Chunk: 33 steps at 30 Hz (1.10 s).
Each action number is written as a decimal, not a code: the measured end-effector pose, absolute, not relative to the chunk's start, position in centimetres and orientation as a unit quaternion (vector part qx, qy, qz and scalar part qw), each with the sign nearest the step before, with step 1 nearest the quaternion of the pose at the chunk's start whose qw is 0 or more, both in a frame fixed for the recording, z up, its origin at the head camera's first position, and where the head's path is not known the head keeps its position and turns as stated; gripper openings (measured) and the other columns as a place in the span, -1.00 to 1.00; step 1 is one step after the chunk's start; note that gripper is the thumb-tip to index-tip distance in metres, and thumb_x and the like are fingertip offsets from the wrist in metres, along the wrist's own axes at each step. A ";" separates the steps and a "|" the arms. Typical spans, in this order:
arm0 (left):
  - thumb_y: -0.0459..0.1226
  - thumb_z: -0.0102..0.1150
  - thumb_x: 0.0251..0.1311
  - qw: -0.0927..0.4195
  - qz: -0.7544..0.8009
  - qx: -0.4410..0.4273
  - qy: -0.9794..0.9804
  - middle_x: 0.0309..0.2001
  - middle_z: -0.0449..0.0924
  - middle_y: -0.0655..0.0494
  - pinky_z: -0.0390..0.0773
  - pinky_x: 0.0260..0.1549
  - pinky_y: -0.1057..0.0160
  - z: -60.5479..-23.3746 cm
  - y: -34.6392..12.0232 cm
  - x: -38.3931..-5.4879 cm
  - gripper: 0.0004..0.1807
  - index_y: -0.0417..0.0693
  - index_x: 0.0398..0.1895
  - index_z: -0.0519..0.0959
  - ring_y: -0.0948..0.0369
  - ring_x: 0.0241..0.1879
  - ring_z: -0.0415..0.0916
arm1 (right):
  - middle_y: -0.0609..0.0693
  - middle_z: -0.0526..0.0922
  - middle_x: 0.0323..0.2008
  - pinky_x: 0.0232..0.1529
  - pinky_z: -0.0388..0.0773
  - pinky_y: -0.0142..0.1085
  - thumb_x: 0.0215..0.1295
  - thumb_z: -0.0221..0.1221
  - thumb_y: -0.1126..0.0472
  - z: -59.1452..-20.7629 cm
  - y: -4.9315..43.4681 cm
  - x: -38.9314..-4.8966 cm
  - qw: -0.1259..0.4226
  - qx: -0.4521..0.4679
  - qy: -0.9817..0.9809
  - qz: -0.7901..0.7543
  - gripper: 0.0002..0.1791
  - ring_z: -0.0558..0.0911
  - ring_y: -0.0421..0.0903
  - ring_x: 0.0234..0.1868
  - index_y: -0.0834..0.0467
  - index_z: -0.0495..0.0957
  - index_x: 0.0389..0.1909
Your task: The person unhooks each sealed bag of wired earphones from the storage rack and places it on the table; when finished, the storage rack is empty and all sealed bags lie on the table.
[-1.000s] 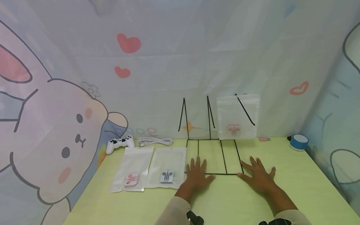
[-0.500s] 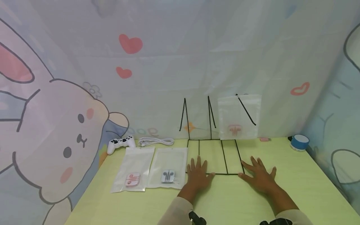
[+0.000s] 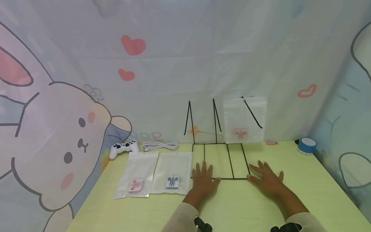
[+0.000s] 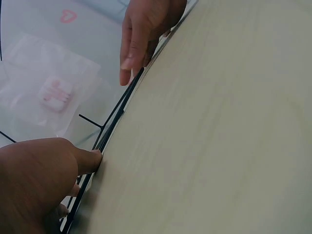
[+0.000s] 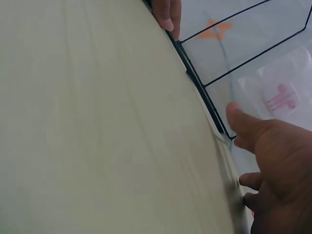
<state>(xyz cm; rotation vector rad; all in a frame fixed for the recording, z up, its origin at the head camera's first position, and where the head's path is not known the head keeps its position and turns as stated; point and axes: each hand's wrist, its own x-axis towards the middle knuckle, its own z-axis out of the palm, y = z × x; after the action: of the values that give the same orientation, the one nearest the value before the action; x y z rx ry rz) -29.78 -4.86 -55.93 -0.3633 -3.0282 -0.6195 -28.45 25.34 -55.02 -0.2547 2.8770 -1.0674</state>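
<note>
A black wire rack [image 3: 230,161] lies with its base on the table and its upright hooks [image 3: 215,116] at the back. From the right hook hangs a clear bag [image 3: 252,109] with pink-and-white cased earphones [image 3: 241,132] inside. My left hand [image 3: 203,182] rests with spread fingers over the front left of the base, its thumb by the front bar. Beside the front right corner is my right hand [image 3: 269,180], fingers spread; in the right wrist view its thumb [image 5: 243,119] sits close to that corner, contact unclear. Neither hand grips anything.
Left of the rack lie two clear bags, one with pink earphones [image 3: 136,185], one with dark-and-white earphones [image 3: 172,181]. Behind them are a white game controller [image 3: 124,148] and a coiled white cable [image 3: 160,146]. A blue-and-white round container [image 3: 307,146] stands at the back right, near a small pink item [image 3: 271,142].
My right hand has shifted slightly, its thumb now drawn in nearer the fingers at the rack's corner. The left hand stays in place on the rack's base.
</note>
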 end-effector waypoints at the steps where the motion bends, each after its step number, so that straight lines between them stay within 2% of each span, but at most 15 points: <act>1: 0.16 0.11 0.56 0.013 -0.198 -0.116 -0.973 0.74 0.15 -0.23 0.10 0.64 -0.40 -55.9 -4.9 -29.8 -0.25 -0.05 0.64 0.41 -0.34 0.74 0.00 | 0.43 -0.03 0.73 0.33 -0.64 0.77 0.56 0.19 -0.33 -54.8 25.5 -28.5 0.034 -0.082 0.933 -0.350 -0.17 -0.17 0.55 0.73 0.06 0.38 0.65; 9: 0.17 0.09 0.57 0.009 -0.198 -0.115 -0.973 0.74 0.14 -0.21 0.10 0.63 -0.42 -55.8 -4.8 -29.7 -0.22 -0.05 0.67 0.36 -0.34 0.74 -0.02 | 0.50 0.07 0.68 0.28 -0.18 0.86 0.63 0.14 -0.24 -53.7 26.4 -29.2 0.022 -0.097 0.939 -0.330 -0.23 0.13 0.70 0.60 0.13 0.38 0.63; 17: 0.17 0.10 0.57 0.013 -0.203 -0.114 -0.972 0.74 0.15 -0.21 0.10 0.64 -0.42 -55.8 -4.8 -29.8 -0.20 -0.06 0.69 0.33 -0.34 0.74 -0.01 | 0.57 0.08 0.66 0.38 0.19 0.67 0.61 0.21 -0.15 -52.3 26.9 -29.8 0.011 -0.122 0.928 -0.352 -0.23 0.12 0.71 0.59 0.23 0.37 0.62; 25: 0.17 0.11 0.56 0.015 -0.210 -0.115 -0.971 0.74 0.14 -0.21 0.09 0.63 -0.42 -55.9 -4.8 -29.9 -0.21 -0.03 0.68 0.35 -0.33 0.74 -0.02 | 0.57 0.08 0.65 0.38 0.23 0.63 0.62 0.23 -0.10 -50.9 28.2 -30.4 -0.010 -0.116 0.926 -0.359 -0.22 0.12 0.71 0.59 0.27 0.33 0.64; 33: 0.16 0.10 0.57 0.009 -0.215 -0.113 -0.970 0.75 0.12 -0.21 0.06 0.64 -0.43 -55.9 -4.8 -29.7 -0.23 0.00 0.68 0.36 -0.34 0.75 -0.05 | 0.51 0.05 0.69 0.41 0.15 0.64 0.62 0.24 -0.08 -50.0 29.1 -31.6 -0.034 -0.114 0.921 -0.371 -0.20 0.05 0.68 0.63 0.26 0.29 0.66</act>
<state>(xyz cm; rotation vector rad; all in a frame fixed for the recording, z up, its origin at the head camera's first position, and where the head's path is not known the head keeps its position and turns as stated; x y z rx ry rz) -29.75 -4.82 -55.93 -0.3525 -3.0299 -0.6731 -31.56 29.07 -49.96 -0.3648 2.9577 -1.1918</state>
